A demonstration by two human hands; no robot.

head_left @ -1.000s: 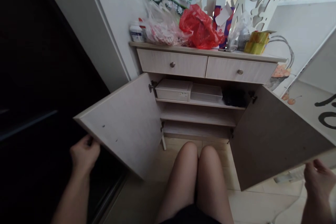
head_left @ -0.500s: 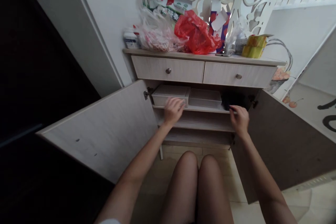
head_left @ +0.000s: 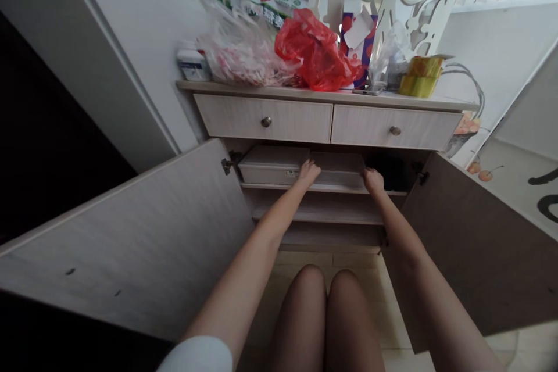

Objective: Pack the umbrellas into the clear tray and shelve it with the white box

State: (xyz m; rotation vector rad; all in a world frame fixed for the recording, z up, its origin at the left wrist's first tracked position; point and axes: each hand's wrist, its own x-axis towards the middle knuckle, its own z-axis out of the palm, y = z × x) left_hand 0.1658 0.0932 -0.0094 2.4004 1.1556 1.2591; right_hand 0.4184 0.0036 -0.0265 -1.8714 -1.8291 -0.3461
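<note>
A translucent plastic box [head_left: 338, 170] sits on the top shelf inside the cabinet. Its left front corner is in the curled fingers of my left hand [head_left: 310, 172]. On the opposite side, my right hand [head_left: 374, 181] is closed at the right front corner. Both sets of fingertips are partly hidden. Just left of my left hand is a white lidded box [head_left: 270, 165] with a small label on its front. Something dark [head_left: 387, 172] lies in shadow on the shelf, right of my right hand.
The left door [head_left: 143, 232] and right door [head_left: 475, 238] of the cabinet stand wide open beside my arms. Above are two closed drawers [head_left: 270, 113]. A red plastic bag [head_left: 316, 52], a white bottle [head_left: 193, 65] and yellow tape rolls [head_left: 421, 77] lie on top. Lower shelves [head_left: 326, 209] are below.
My left hand has moved right, from the white box to the translucent box's left side. My right hand has moved left to its right side. The view has come closer to the cabinet.
</note>
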